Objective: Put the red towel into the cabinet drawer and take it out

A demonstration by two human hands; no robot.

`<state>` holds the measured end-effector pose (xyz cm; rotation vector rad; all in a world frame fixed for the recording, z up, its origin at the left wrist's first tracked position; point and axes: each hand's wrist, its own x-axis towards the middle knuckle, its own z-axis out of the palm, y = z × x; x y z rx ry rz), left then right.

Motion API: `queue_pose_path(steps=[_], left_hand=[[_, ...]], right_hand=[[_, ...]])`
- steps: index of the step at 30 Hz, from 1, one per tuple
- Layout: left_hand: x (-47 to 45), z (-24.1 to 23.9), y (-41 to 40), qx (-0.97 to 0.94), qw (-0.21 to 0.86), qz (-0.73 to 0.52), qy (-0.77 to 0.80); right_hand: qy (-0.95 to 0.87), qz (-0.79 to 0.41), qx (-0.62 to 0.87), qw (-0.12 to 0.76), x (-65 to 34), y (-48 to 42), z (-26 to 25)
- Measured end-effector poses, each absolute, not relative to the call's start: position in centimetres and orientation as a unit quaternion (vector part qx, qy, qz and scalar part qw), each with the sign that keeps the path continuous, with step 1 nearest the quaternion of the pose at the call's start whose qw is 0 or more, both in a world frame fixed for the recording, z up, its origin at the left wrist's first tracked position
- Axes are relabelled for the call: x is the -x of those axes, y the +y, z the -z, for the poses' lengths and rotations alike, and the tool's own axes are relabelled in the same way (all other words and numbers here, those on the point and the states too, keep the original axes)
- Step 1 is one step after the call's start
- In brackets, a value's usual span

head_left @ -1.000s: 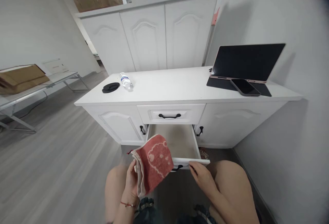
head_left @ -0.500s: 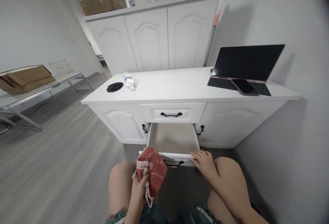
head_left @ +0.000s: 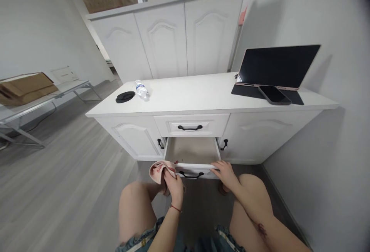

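Observation:
My left hand (head_left: 174,187) is closed around a cloth (head_left: 158,171), pale with red marks on the side now showing. The cloth lies bunched against the left front corner of a white drawer (head_left: 192,151), which is pulled out of the low cabinet. Inside the drawer, only the bare bottom with a few small specks is visible. My right hand (head_left: 227,174) grips the top edge of the drawer front near its right end, fingers bent over it. Between both hands sits the drawer's black handle (head_left: 191,175), untouched.
Above is a shut drawer (head_left: 190,126). On the white cabinet top (head_left: 185,95) are a plastic bottle (head_left: 142,90), a black round item (head_left: 125,97), a propped dark-screened tablet or laptop (head_left: 277,66) and a phone (head_left: 274,95). A wall stands close on the right; my knees flank the drawer.
The drawer has slid a little inward, my right hand staying on its edge. My left hand has turned over and moved forward, and the cloth's pale side has replaced its red side.

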<state>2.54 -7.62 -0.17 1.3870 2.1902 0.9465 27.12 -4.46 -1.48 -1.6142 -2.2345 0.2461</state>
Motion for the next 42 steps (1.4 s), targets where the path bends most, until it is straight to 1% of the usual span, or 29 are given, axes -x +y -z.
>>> queue_pose_path(steps=[1,3,6,9,14,19,22,29,34,38,42], left_hand=[[-3.0,0.5,-7.4,-0.485,0.157,-0.343,0.789],[-3.5,1.3,-7.4,-0.492,0.13,-0.339,0.791],[-4.0,2.4,-7.8,-0.567,0.113,-0.294,0.761],[-4.8,3.3,-8.1,-0.646,0.079,-0.276,0.708],[-7.7,4.2,-8.2,-0.75,0.081,-0.222,0.618],[-10.4,4.2,-8.1,-0.797,0.071,-0.124,0.587],[-11.9,3.9,-8.0,-0.824,0.053,-0.104,0.554],[-15.2,3.4,-8.2,-0.875,-0.013,-0.12,0.469],[-15.7,3.6,-7.7,-0.92,-0.023,-0.1,0.379],[-14.2,3.6,-6.7,-0.952,-0.013,-0.066,0.3],[-12.0,3.7,-5.9,-0.964,0.031,-0.04,0.262]], right_hand=[[-0.792,-0.088,0.572,0.192,-27.1,-4.4,1.4],[-0.788,-0.088,0.573,0.207,-27.1,-4.4,1.2],[-0.777,-0.103,0.574,0.237,-27.0,-4.6,1.2],[-0.755,-0.134,0.576,0.281,-27.1,-4.6,1.3],[-0.683,-0.153,0.616,0.361,-27.6,-4.6,1.0],[-0.594,-0.151,0.661,0.433,-28.8,-4.9,0.6],[-0.544,-0.17,0.675,0.469,-29.5,-5.0,0.9],[-0.523,-0.157,0.685,0.482,-30.3,-5.1,2.0],[-0.515,-0.15,0.685,0.493,-30.3,-5.0,1.7],[-0.518,-0.093,0.691,0.495,-30.1,-4.9,1.2],[-0.508,0.003,0.706,0.493,-29.7,-5.0,0.9]])
